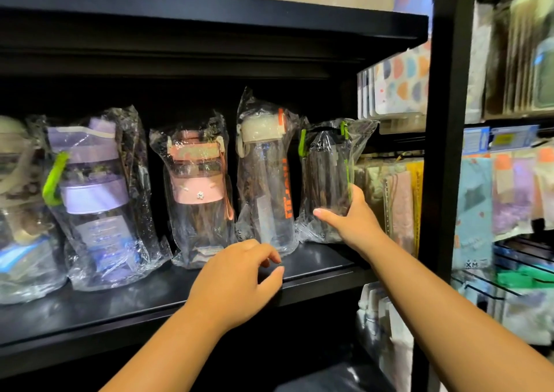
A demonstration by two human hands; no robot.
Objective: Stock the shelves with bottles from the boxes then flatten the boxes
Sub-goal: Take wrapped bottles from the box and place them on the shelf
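Near shelf (317, 261) end, right hand (355, 222) round bottle (326, 170)

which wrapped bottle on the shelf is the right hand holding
The dark bottle with green trim, last on the right of the row. The right hand grips its lower part; the purple bottle, pink bottle and orange-lettered bottle are not held.

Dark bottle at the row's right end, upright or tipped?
Upright: the dark bottle has its cap uppermost, right hand gripping its lower end. Resting or lifted: cannot tell.
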